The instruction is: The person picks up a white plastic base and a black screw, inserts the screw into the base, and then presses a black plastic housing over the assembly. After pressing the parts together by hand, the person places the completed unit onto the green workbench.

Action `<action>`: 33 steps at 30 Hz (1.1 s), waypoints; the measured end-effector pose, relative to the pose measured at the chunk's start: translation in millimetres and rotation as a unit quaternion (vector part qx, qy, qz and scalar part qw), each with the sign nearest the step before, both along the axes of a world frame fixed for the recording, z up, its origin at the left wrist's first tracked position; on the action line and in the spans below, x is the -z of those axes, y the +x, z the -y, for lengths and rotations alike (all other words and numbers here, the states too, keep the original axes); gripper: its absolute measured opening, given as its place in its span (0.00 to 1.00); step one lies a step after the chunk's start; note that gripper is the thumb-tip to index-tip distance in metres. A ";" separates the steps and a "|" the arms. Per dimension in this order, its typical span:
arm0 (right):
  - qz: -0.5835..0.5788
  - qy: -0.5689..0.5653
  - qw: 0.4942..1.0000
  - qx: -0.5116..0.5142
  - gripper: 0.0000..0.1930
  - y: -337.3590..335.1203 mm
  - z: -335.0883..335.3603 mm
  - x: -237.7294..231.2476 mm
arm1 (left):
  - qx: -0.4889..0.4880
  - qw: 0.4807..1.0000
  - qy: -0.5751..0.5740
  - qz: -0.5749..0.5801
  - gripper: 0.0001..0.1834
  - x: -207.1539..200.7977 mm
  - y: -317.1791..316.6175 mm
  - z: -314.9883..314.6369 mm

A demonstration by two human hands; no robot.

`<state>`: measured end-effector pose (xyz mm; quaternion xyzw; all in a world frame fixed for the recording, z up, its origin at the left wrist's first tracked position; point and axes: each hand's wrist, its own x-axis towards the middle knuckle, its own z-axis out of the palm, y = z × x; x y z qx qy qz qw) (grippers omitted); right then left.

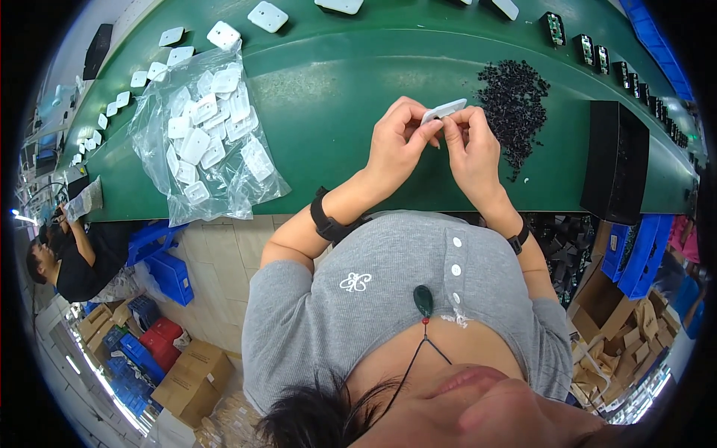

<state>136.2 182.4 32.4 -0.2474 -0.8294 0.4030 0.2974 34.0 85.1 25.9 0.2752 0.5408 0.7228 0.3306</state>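
Between both hands, above the green table [336,142], is a white plastic cover [445,110], tilted on edge. My left hand [401,142] grips its left side, fingers behind and thumb in front. My right hand [472,149] closes on its right side, thumb and fingertips pressed near the cover's lower edge. Whether a small part sits between those fingertips is hidden. Just right of my right hand lies a heap of small black parts [513,104]. To the left, a clear plastic bag [261,190] spreads on the table with several similar white covers [196,145].
A black open box [616,160] stands at the table's right. White covers [267,16] line the far left side; black housings with green circuit boards [553,28] line the far right. At left, a co-worker [82,254] sits near blue bins [170,276]. Cardboard boxes [193,381] stand on the floor.
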 end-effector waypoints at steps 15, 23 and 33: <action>0.044 -0.115 0.990 -0.066 0.14 4.5 -24.1 -10.5 | 0.057 0.995 -0.067 0.047 0.05 3.8 -13.7 5.8; -0.003 -0.334 0.931 -0.147 0.12 -2.0 -37.2 -1.6 | 0.095 0.987 -0.070 0.114 0.06 -6.8 -20.7 4.9; -0.054 -0.146 0.987 -0.048 0.30 -21.0 -92.2 -15.4 | -0.018 0.983 -0.180 0.014 0.06 8.9 -63.3 1.6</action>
